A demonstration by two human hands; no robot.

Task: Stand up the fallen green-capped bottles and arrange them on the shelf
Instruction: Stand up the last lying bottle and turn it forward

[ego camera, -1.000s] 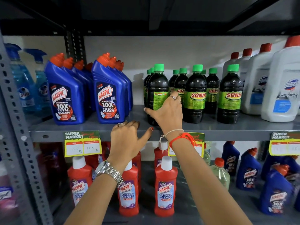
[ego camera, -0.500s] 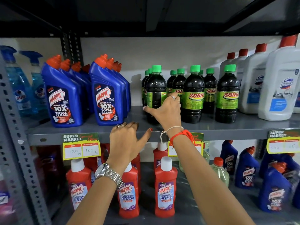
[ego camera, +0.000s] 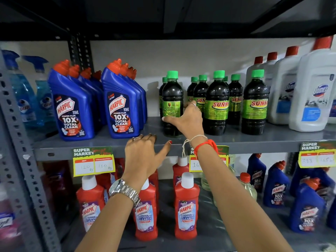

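Note:
Several dark green-capped bottles stand upright in the middle of the grey shelf [ego camera: 254,140]. My right hand [ego camera: 187,120] is wrapped around the lower half of the leftmost front bottle [ego camera: 171,99], whose label back faces me. To its right stand a front bottle [ego camera: 217,104] and another [ego camera: 255,104], both showing the yellow-green SUNNY label, with more bottles behind them. My left hand [ego camera: 145,153] rests on the shelf's front edge, fingers spread, holding nothing.
Blue Harpic bottles [ego camera: 120,104] stand left of the green-capped group, white red-capped bottles [ego camera: 312,91] to the right. Blue spray bottles sit at far left. Price tags [ego camera: 93,160] hang on the shelf edge. Red Harpic bottles [ego camera: 185,206] fill the lower shelf.
The bottle in my right hand has turned, so its label back now faces me. The view has shifted slightly. My left hand stays on the shelf edge.

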